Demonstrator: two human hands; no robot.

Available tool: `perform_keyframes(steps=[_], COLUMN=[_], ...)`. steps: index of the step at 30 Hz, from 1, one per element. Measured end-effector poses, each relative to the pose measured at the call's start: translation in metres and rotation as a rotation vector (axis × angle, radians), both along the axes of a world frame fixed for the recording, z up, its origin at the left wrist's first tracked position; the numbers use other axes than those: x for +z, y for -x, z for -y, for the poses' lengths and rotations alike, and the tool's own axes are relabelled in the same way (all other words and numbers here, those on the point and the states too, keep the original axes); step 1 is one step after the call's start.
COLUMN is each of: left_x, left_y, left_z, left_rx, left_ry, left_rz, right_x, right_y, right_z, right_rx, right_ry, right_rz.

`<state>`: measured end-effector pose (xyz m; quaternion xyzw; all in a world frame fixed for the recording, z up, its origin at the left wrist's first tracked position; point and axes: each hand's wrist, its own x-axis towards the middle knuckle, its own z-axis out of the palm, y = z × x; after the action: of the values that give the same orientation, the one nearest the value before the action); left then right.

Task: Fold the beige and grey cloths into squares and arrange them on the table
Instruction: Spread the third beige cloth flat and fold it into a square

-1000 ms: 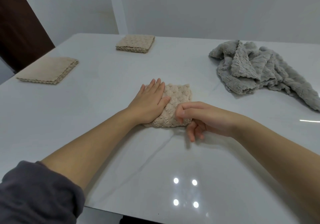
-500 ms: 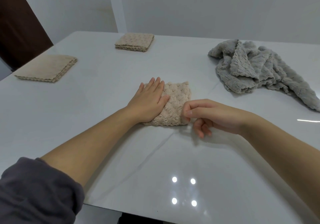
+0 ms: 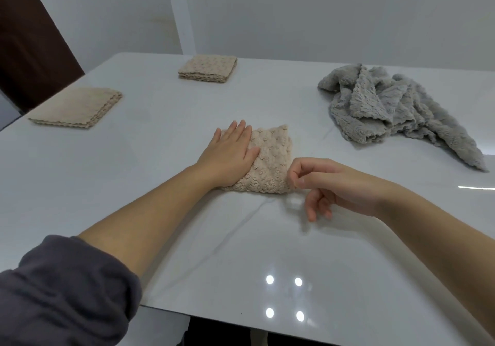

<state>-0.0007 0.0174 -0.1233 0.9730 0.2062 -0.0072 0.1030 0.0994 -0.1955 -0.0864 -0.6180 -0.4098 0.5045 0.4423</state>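
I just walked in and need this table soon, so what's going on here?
A person is folding cloths. Their left hand presses flat on a folded beige cloth in the middle of the white table. The right hand, its fingers curled, is at that cloth's near right corner; whether it pinches the cloth is unclear. The left beige square and the far beige square lie folded. The grey cloth heap on the right is not yet folded.

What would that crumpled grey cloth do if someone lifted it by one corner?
Probably floppy: the grey cloth lies in soft, loose folds, so it would likely drape and unfurl. It looks plush, so likely light. On the glossy table it may slide easily when pushed.
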Motion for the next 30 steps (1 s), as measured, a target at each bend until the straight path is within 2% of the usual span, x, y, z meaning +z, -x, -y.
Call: perform_keyframes(steps=[9, 12, 14, 16, 18, 19, 23, 30], left_x=[0.003, 0.004, 0.006, 0.011, 0.018, 0.021, 0.025, -0.001], left_y=[0.003, 0.003, 0.003, 0.004, 0.007, 0.009, 0.018, 0.026], left_z=[0.005, 0.005, 0.005, 0.005, 0.006, 0.006, 0.001, 0.004], left_rx=[0.017, 0.012, 0.010, 0.015, 0.015, 0.009, 0.007, 0.001], left_ry=[-0.002, 0.002, 0.021, 0.059, 0.079, 0.071, 0.024, -0.007], left_rz=[-0.004, -0.009, -0.005, 0.045, 0.125, 0.154, 0.153, 0.037], right_x=[0.000, 0.007, 0.010, 0.011, 0.010, 0.008, -0.004, -0.039], right_y=[0.004, 0.004, 0.006, 0.009, 0.016, 0.019, 0.030, 0.027], right_z=[0.014, 0.024, 0.021, 0.007, -0.015, -0.027, -0.072, -0.090], right_rx=[-0.066, -0.155, -0.309, -0.465, -0.463, -0.416, -0.265, -0.181], right_ry=[0.029, 0.045, -0.028, -0.141, -0.203, -0.182, 0.094, 0.258], right_rz=[0.052, 0.089, 0.254, 0.625, 0.991, 1.083, 1.166, 1.234])
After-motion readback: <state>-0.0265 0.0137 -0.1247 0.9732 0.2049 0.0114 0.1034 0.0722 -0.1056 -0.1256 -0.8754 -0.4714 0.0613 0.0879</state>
